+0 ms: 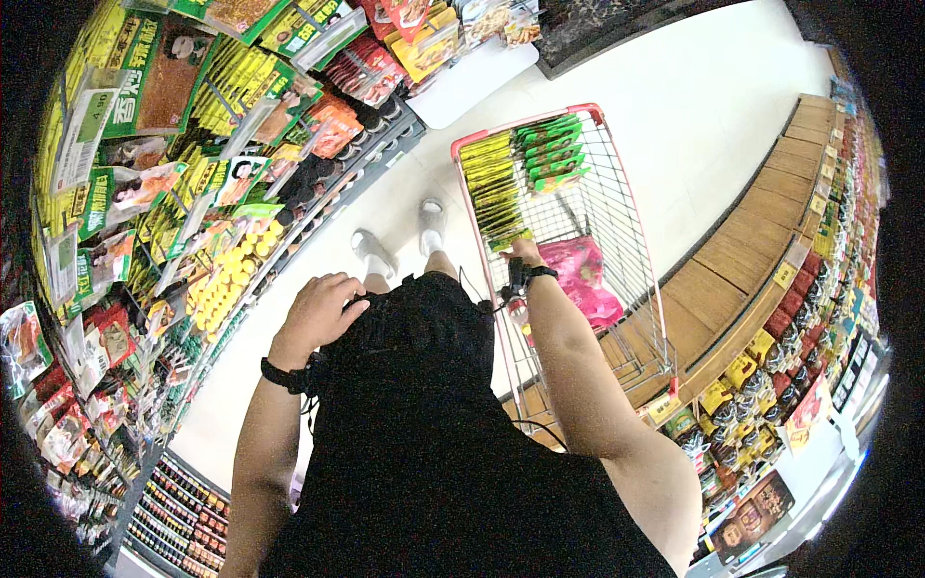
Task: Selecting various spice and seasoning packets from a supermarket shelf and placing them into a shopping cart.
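My left hand (pixel 323 306) hangs beside my black clothing, fingers spread and holding nothing, with a dark band on the wrist. On the right, my right hand (pixel 523 252) reaches into the shopping cart (pixel 638 226) at the near end of a row of yellow snack packets (pixel 487 178). Its fingers are closed around the edge of a yellow-green snack packet (pixel 508 236), partly hidden. Green snack packets (pixel 552 149) stand in a second row beside the yellow ones. Nearer to me in the cart lies a crumpled pink plastic bag (pixel 586 284).
Shelves of hanging snack packets (pixel 159 77) fill the left, with small yellow items (pixel 226 279) low down. A wooden-topped display (pixel 718 270) curves along the right beside more packaged goods (pixel 756 385). My feet in grey shoes (pixel 374 252) stand on the pale floor (pixel 718 91).
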The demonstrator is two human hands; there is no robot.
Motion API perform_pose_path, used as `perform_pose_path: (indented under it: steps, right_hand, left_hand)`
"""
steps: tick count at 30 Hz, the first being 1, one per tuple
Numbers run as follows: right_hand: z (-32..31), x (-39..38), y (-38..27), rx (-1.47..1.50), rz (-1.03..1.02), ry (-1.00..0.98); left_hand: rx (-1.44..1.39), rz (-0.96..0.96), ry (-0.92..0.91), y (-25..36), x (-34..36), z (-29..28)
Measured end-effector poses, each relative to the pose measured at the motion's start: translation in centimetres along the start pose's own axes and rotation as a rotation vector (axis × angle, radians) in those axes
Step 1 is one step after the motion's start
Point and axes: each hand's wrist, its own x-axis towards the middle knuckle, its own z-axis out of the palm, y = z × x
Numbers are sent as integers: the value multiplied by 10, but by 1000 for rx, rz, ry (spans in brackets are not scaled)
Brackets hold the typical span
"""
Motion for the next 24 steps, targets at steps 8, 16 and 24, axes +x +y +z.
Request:
perform_pose_path:
  steps: [8, 16, 24]
  right_hand:
    - [46, 4, 88, 1213, 263, 618]
    - [-14, -50, 38, -181, 472, 470]
    - [-66, -121, -30, 1049, 297, 978]
  left_hand:
    - [-113, 68, 35, 2, 3, 1]
    - [-50, 193, 60, -22, 7, 0]
    - [11, 322, 149, -41, 13, -28]
